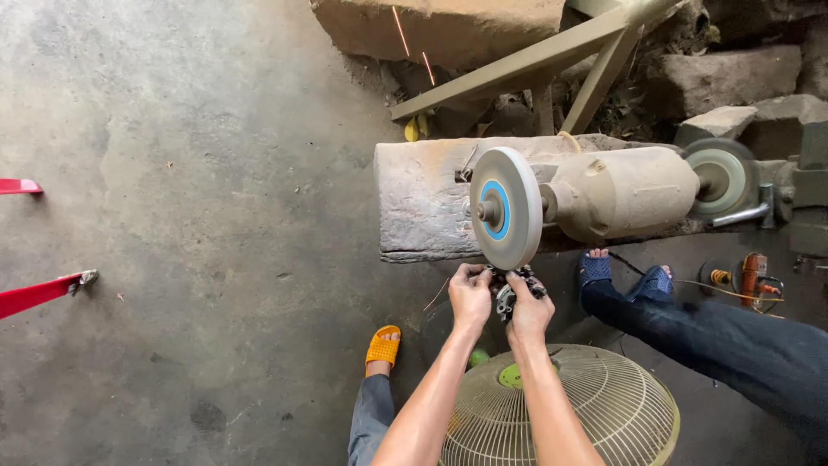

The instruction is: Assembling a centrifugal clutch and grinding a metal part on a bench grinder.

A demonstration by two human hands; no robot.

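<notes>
Both my hands hold a small dark metal part (pixel 504 296) up against the lower edge of a grey grinding wheel (pixel 505 208) with a blue centre ring. My left hand (pixel 470 296) grips the part's left side, my right hand (pixel 529 312) its right side. The wheel sits on the shaft of a dusty beige bench grinder motor (pixel 623 192), which carries a second wheel (pixel 723 177) at its far end. Two thin orange sparks (pixel 402 33) streak above the wheel.
The grinder rests on a worn wooden block (pixel 420 210). A beige fan grille (pixel 595 414) lies under my forearms. My foot in an orange sandal (pixel 382 347) is on the concrete floor. Another person's legs in blue sandals (pixel 623 278) are at right. Red bars (pixel 39 293) are at left.
</notes>
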